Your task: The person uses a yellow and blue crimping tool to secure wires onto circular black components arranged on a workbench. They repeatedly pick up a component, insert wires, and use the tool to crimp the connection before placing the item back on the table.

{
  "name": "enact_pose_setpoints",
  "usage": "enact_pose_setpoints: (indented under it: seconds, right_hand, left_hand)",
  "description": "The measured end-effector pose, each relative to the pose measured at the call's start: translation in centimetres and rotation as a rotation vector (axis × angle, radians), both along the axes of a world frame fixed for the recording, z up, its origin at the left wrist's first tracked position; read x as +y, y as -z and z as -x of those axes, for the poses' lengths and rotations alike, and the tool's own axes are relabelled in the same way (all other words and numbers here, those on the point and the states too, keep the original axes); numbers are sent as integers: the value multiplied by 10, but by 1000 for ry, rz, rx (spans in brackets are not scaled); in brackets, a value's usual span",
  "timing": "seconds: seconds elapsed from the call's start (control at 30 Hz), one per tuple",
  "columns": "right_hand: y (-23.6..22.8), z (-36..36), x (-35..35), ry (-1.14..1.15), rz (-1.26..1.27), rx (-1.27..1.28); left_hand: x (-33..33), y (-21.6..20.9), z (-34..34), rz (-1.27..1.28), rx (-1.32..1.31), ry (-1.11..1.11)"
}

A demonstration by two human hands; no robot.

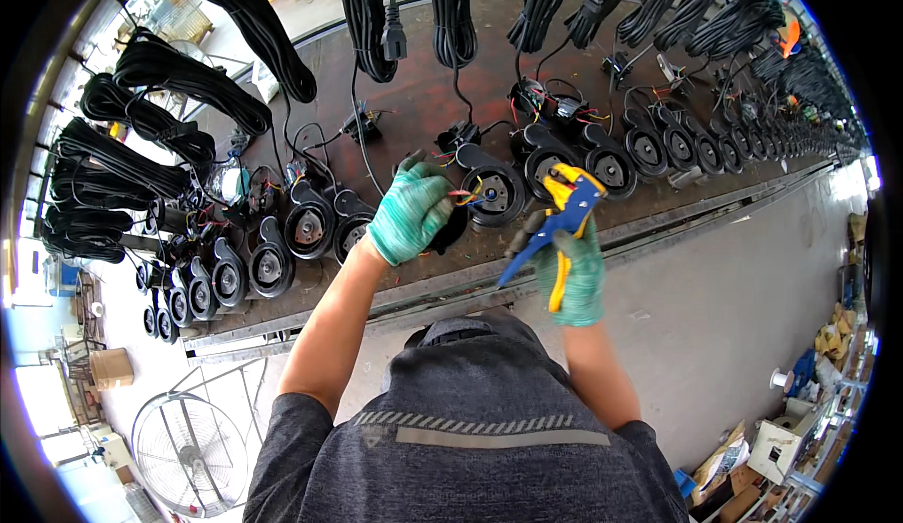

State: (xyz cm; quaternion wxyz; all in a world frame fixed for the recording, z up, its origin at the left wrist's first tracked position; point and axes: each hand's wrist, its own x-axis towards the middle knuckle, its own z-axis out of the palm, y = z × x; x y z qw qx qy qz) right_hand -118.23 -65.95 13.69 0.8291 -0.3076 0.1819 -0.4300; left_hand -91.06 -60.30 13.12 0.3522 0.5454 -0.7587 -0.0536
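Note:
My left hand (pixel 411 211), in a green glove with dark fingertips, pinches a few thin coloured wires (pixel 463 196). Their ends point right, in front of a black round blower-like housing (pixel 503 205). In a matching glove, my right hand (pixel 576 283) is wrapped round a blue and yellow wire stripper (pixel 578 208). The tool's yellow-edged head points up, its handles run down through the palm, and it is apart from the wires. Under the left hand, another dark housing (pixel 451 231) is partly hidden.
A long row of similar black housings (pixel 270 267) lines the near edge of the dark worktable (pixel 329 137). Coiled black power cables (pixel 367 24) hang above its far side. A large floor fan (pixel 191 452) stands at lower left, with boxes and shelving at lower right.

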Motion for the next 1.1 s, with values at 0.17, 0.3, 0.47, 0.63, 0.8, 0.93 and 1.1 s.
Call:
enact_pose_setpoints:
  seconds: [0.17,0.3,0.47,0.63,0.8,0.93,1.1]
  right_hand:
    - [18,43,-14,94,-20,81]
    - [64,78,-6,162,-124,170]
    - [85,112,-1,242,-236,190]
    - [106,148,-2,351,-282,251]
    - [112,175,-5,404,-318,286]
    - [119,190,-5,434,-385,297]
    - [128,204,-9,458,-443,326]
  left_hand:
    - [-15,-2,-26,-90,523,-140]
    - [-57,2,-89,85,314,-383]
    - [-94,-15,-134,-182,-434,-658]
    - [-129,-4,-93,-801,-628,-662]
    - [-184,16,-47,-1017,-703,-589]
    - [-217,58,-43,-1034,-821,-453]
    - [-242,80,-31,-1089,-885,-383]
